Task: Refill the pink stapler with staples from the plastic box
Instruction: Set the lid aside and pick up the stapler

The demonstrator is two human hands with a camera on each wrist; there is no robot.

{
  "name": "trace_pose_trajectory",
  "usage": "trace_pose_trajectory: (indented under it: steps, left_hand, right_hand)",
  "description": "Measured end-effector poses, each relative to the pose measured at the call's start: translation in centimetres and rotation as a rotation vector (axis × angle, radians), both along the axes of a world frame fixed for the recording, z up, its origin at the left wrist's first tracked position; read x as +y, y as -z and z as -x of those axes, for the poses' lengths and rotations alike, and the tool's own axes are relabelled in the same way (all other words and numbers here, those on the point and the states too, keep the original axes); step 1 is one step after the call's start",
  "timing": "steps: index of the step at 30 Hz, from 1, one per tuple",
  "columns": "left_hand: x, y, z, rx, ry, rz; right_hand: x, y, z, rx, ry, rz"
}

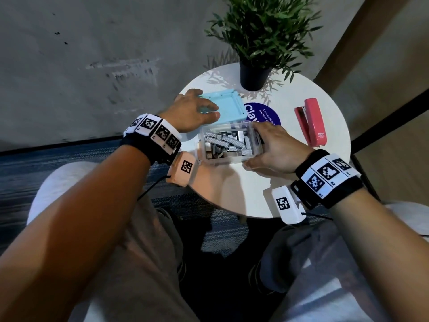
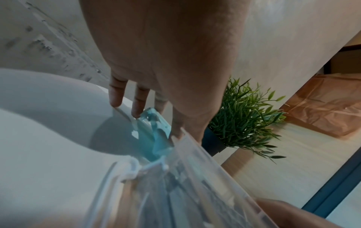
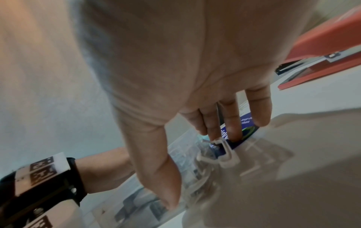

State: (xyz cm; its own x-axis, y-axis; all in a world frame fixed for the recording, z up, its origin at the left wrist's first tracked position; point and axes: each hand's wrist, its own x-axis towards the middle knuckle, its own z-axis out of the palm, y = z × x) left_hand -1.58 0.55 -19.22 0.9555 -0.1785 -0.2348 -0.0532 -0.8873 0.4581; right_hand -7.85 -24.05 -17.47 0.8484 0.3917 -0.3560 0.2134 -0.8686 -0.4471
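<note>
A clear plastic box (image 1: 226, 145) full of staple strips stands uncovered in the middle of the round white table (image 1: 243, 189). My right hand (image 1: 267, 145) grips the box's right end, thumb on the near wall and fingers (image 3: 230, 123) over the far wall by the white latch (image 3: 226, 154). The box's light blue lid (image 1: 228, 104) lies upside down on the table just behind and left of the box. My left hand (image 1: 204, 108) holds its left part, fingers (image 2: 136, 106) over the far edge and thumb along the near rim. The pink stapler (image 1: 312, 122) lies closed at the table's right side, untouched.
A potted green plant (image 1: 255, 75) in a black pot stands at the back of the table. A round purple sticker (image 1: 267, 112) sits between lid and stapler. The table's near edge lies just above my knees, with carpet below and a grey wall to the left.
</note>
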Motion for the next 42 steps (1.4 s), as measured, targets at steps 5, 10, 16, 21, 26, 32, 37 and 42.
trace_pose_trajectory:
  steps: [5, 10, 16, 21, 26, 32, 37, 42]
  left_hand:
    - [0.0, 0.0, 0.3, 0.061, 0.015, -0.096]
    - [-0.5, -0.6, 1.0, -0.071, 0.057, -0.041]
    - [-1.2, -2.5, 2.4, -0.192, 0.189, 0.082]
    - [-2.4, -2.5, 3.4, -0.007, 0.379, -0.086]
    - [-3.0, -2.0, 3.4, 0.037, 0.390, -0.121]
    - [-2.8, -2.0, 3.2, 0.054, 0.399, -0.117]
    - [-2.7, -2.0, 3.0, 0.058, 0.407, -0.103]
    - [-2.6, -1.4, 3.1, 0.055, 0.389, -0.040]
  right_hand:
    - [0.0, -0.1, 0.0, -0.005, 0.000, 0.018]
    - [0.1, 0.1, -0.2, -0.023, 0.000, 0.020]
    - [0.2, 0.5, -0.6, -0.038, 0.016, 0.016]
    - [0.2, 0.5, -0.6, -0.054, 0.013, 0.006]
    - [-1.3, -0.6, -1.3, -0.037, 0.019, -0.021]
    - [-7.0, -2.2, -3.4, -0.276, 0.296, -0.089]
    - [-8.6, -0.7, -4.3, -0.319, 0.549, 0.120]
    - [-8.0, 1.1, -4.6, -0.206, 0.521, 0.151]
